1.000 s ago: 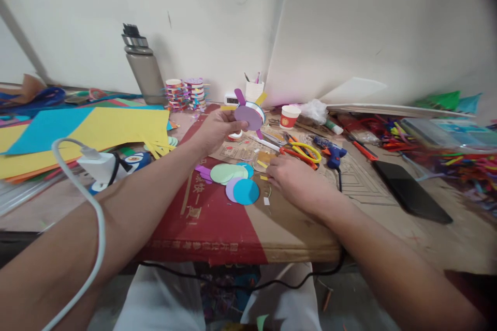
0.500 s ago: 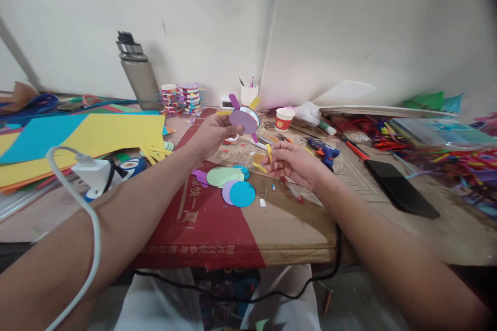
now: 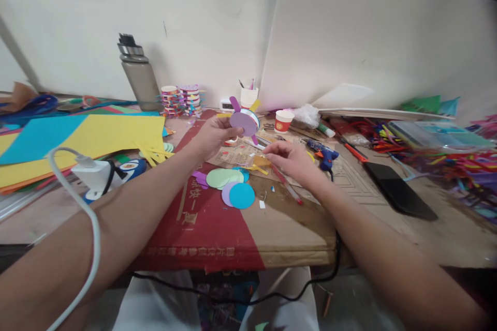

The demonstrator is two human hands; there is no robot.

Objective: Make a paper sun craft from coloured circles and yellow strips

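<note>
My left hand [image 3: 215, 137] is closed on the edge of a round paper craft [image 3: 244, 123], raised above the cardboard. Its near face is a purple disc, and purple and yellow paper tabs stick out around a white rim. My right hand [image 3: 287, 158] hovers over the table with its fingers loosely apart and nothing visible in them. Just below its fingertips lie yellow paper strips [image 3: 259, 168]. A red pen [image 3: 288, 186] is under the right hand. Nearer me are a blue paper circle [image 3: 242, 195] and overlapping pale green circles [image 3: 218, 178].
A blue glue gun [image 3: 328, 156], a paper cup [image 3: 283, 121] and a phone [image 3: 398, 189] lie to the right. Coloured sheets [image 3: 128, 132], a grey bottle [image 3: 139, 75] and a white charger with cable [image 3: 93, 173] are on the left. Stacked crafts [image 3: 190, 101] stand behind.
My right hand has let go of the yellow strips, which now lie on the cardboard below it. The left hand keeps the round craft in nearly the same place.
</note>
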